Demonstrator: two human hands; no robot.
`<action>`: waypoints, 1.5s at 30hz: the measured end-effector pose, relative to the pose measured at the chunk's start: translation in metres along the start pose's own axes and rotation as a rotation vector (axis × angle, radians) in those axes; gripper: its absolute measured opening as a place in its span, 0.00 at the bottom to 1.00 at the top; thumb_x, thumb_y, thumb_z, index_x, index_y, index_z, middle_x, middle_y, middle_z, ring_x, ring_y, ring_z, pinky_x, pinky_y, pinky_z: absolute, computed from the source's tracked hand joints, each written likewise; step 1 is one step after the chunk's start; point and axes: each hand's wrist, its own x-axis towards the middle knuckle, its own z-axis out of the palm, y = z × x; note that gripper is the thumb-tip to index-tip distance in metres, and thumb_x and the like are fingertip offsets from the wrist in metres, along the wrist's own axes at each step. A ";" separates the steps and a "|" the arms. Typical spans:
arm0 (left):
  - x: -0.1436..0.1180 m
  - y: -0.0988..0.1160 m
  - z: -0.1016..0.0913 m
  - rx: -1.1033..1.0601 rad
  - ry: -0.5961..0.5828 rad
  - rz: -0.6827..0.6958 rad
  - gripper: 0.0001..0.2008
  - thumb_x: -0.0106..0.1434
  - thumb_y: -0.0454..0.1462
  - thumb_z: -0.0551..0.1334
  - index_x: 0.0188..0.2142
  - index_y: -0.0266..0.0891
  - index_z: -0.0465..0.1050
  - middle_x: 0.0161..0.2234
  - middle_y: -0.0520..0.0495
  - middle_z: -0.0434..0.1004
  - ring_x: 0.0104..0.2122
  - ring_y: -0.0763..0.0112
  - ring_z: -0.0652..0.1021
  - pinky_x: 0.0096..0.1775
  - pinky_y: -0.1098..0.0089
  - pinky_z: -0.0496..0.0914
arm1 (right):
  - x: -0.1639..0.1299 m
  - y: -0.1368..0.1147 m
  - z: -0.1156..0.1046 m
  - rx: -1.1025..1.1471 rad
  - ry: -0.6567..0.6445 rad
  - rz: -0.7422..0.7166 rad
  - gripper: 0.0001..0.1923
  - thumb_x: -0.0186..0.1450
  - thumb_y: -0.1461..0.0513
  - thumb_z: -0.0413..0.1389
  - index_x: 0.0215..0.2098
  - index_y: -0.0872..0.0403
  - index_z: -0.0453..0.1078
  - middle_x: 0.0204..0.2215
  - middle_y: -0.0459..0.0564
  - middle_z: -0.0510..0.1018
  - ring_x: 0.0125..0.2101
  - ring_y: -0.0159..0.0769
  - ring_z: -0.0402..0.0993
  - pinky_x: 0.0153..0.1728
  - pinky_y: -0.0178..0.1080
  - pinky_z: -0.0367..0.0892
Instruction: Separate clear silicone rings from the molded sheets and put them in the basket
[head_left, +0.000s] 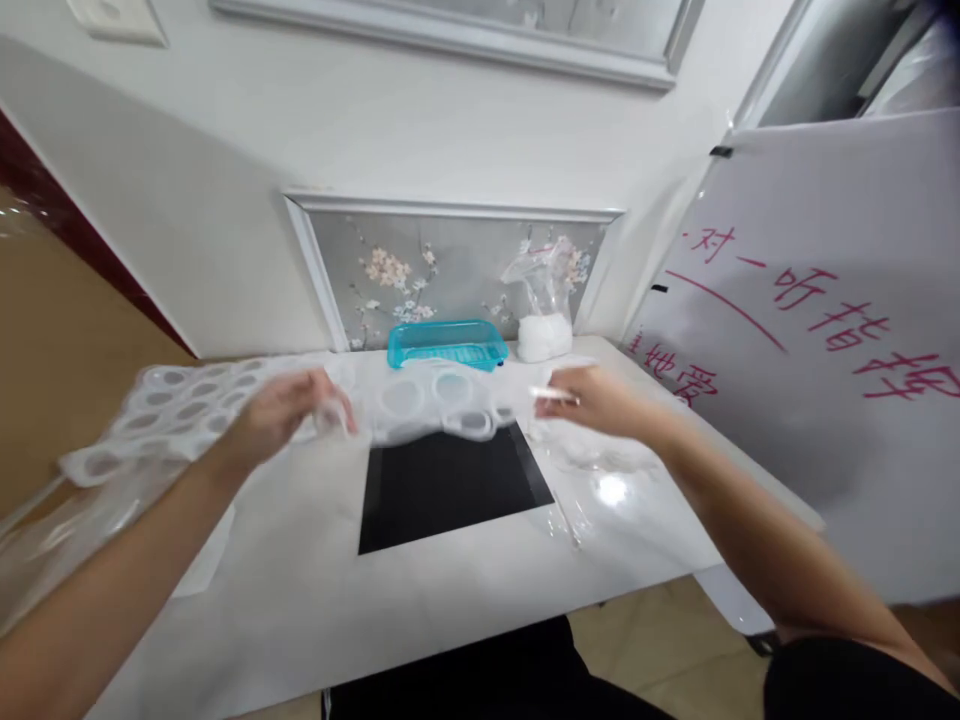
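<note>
My left hand (289, 405) is over the left part of the table, its fingers closed around a blurred, whitish, see-through thing (332, 416). My right hand (589, 397) pinches a thin white strip (553, 395) between thumb and fingers, right of the black mat (454, 485). Between the hands, a translucent white sheet with round windows (409, 400) overlaps the mat's far edge; motion blur hides whether either hand touches it. A similar sheet with rows of grey circles (191, 392) lies beyond my left forearm.
A turquoise plastic tray (448, 345) stands against the wall. Beside it is a clear bag with white contents (544, 335). Clear plastic film (592, 450) lies on the white table (300, 600) at right. A whiteboard with red writing (810, 330) borders the right side.
</note>
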 end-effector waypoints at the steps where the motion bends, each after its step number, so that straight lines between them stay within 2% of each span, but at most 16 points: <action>1: -0.024 -0.016 0.006 0.090 -0.201 -0.147 0.15 0.64 0.47 0.58 0.27 0.40 0.69 0.33 0.48 0.81 0.36 0.63 0.79 0.41 0.65 0.70 | -0.017 -0.001 0.018 0.019 -0.134 -0.002 0.17 0.61 0.49 0.58 0.29 0.55 0.74 0.26 0.48 0.76 0.26 0.32 0.69 0.28 0.34 0.57; 3: -0.060 -0.040 0.018 0.218 -0.427 -0.383 0.13 0.66 0.46 0.56 0.33 0.41 0.72 0.42 0.47 0.80 0.45 0.62 0.77 0.48 0.65 0.68 | -0.040 -0.001 0.051 0.079 -0.405 -0.050 0.17 0.60 0.47 0.59 0.31 0.52 0.76 0.27 0.47 0.78 0.27 0.32 0.70 0.28 0.33 0.57; 5: -0.075 -0.055 0.025 0.255 -0.437 -0.457 0.14 0.66 0.48 0.54 0.35 0.42 0.71 0.45 0.49 0.79 0.49 0.62 0.76 0.50 0.67 0.67 | -0.043 0.005 0.076 0.109 -0.511 -0.039 0.19 0.61 0.46 0.57 0.32 0.52 0.76 0.27 0.47 0.78 0.27 0.32 0.71 0.28 0.33 0.57; 7: -0.067 -0.066 0.027 0.442 -0.357 -0.434 0.18 0.67 0.50 0.50 0.37 0.43 0.71 0.46 0.50 0.78 0.47 0.65 0.76 0.49 0.69 0.68 | -0.024 0.016 0.092 0.085 -0.451 0.059 0.21 0.63 0.45 0.54 0.31 0.53 0.76 0.25 0.48 0.77 0.25 0.32 0.70 0.27 0.33 0.56; 9: -0.043 -0.078 0.022 0.817 -0.205 -0.409 0.20 0.68 0.50 0.47 0.42 0.44 0.72 0.46 0.51 0.78 0.44 0.66 0.77 0.47 0.70 0.69 | 0.011 0.029 0.105 0.016 -0.318 0.194 0.21 0.64 0.47 0.53 0.31 0.55 0.76 0.25 0.50 0.78 0.26 0.33 0.71 0.28 0.33 0.57; 13: 0.011 -0.112 0.009 1.105 0.048 -0.502 0.20 0.66 0.42 0.52 0.52 0.31 0.67 0.55 0.34 0.68 0.55 0.51 0.69 0.56 0.55 0.62 | 0.085 0.051 0.132 -0.133 -0.157 0.421 0.18 0.63 0.52 0.56 0.45 0.55 0.73 0.41 0.55 0.79 0.42 0.40 0.74 0.37 0.34 0.62; 15: 0.028 -0.128 0.006 1.183 0.069 -0.548 0.17 0.66 0.39 0.55 0.49 0.29 0.69 0.53 0.32 0.69 0.54 0.51 0.69 0.55 0.52 0.62 | 0.106 0.056 0.146 -0.155 -0.161 0.475 0.20 0.63 0.53 0.56 0.49 0.56 0.71 0.45 0.58 0.77 0.44 0.44 0.74 0.38 0.36 0.64; 17: 0.037 -0.138 0.005 1.223 0.046 -0.579 0.14 0.66 0.40 0.57 0.46 0.32 0.70 0.49 0.37 0.71 0.51 0.58 0.72 0.53 0.53 0.65 | 0.115 0.058 0.157 -0.167 -0.178 0.493 0.17 0.63 0.55 0.55 0.46 0.57 0.72 0.43 0.61 0.77 0.43 0.45 0.75 0.37 0.38 0.64; 20: 0.040 -0.139 0.003 1.246 0.032 -0.619 0.14 0.67 0.43 0.57 0.46 0.35 0.69 0.44 0.43 0.74 0.44 0.64 0.75 0.47 0.57 0.70 | 0.114 0.058 0.160 -0.186 -0.161 0.504 0.13 0.66 0.58 0.51 0.43 0.56 0.72 0.41 0.60 0.78 0.41 0.46 0.75 0.36 0.38 0.64; 26: 0.045 -0.128 -0.004 1.273 0.142 -0.604 0.17 0.70 0.38 0.44 0.52 0.33 0.61 0.39 0.34 0.76 0.40 0.53 0.78 0.38 0.60 0.68 | 0.109 0.055 0.146 -0.230 0.053 0.476 0.14 0.69 0.59 0.45 0.49 0.55 0.66 0.44 0.60 0.75 0.43 0.46 0.73 0.37 0.40 0.63; 28: 0.051 -0.127 -0.005 1.279 0.173 -0.550 0.17 0.70 0.37 0.41 0.52 0.35 0.61 0.41 0.35 0.76 0.42 0.53 0.78 0.39 0.61 0.68 | 0.111 0.055 0.146 -0.234 0.124 0.476 0.13 0.69 0.60 0.46 0.48 0.55 0.66 0.44 0.59 0.75 0.42 0.46 0.73 0.37 0.40 0.63; 32: 0.058 -0.130 -0.004 1.273 0.196 -0.463 0.15 0.69 0.39 0.47 0.52 0.37 0.62 0.47 0.37 0.74 0.47 0.55 0.75 0.43 0.63 0.68 | 0.115 0.059 0.153 -0.177 0.096 0.493 0.14 0.67 0.58 0.51 0.48 0.55 0.68 0.44 0.58 0.75 0.43 0.47 0.72 0.40 0.43 0.64; 35: 0.048 -0.129 0.002 1.290 0.244 -0.429 0.23 0.67 0.42 0.53 0.58 0.33 0.58 0.54 0.32 0.68 0.53 0.49 0.70 0.50 0.58 0.65 | 0.110 0.061 0.155 -0.070 0.181 0.452 0.17 0.64 0.55 0.55 0.47 0.56 0.70 0.45 0.58 0.74 0.42 0.46 0.72 0.44 0.44 0.65; 37: 0.033 -0.125 0.008 1.297 0.260 -0.393 0.27 0.66 0.43 0.54 0.61 0.34 0.54 0.59 0.32 0.61 0.57 0.48 0.65 0.54 0.55 0.61 | 0.105 0.057 0.156 0.100 0.279 0.420 0.18 0.66 0.54 0.51 0.44 0.58 0.72 0.45 0.58 0.75 0.40 0.42 0.73 0.45 0.44 0.65; 40: 0.002 -0.118 0.019 1.274 0.151 -0.333 0.28 0.67 0.46 0.52 0.62 0.36 0.54 0.63 0.36 0.57 0.61 0.51 0.61 0.58 0.55 0.57 | 0.100 0.034 0.160 0.502 0.303 0.411 0.29 0.69 0.47 0.39 0.43 0.58 0.73 0.44 0.58 0.76 0.40 0.40 0.74 0.40 0.40 0.69; 45: -0.047 -0.117 0.029 1.200 -0.199 -0.407 0.40 0.63 0.59 0.51 0.65 0.35 0.49 0.67 0.39 0.49 0.66 0.52 0.48 0.63 0.50 0.43 | 0.102 -0.044 0.184 0.987 -0.056 0.378 0.40 0.63 0.35 0.36 0.37 0.56 0.75 0.30 0.55 0.79 0.26 0.35 0.75 0.24 0.35 0.68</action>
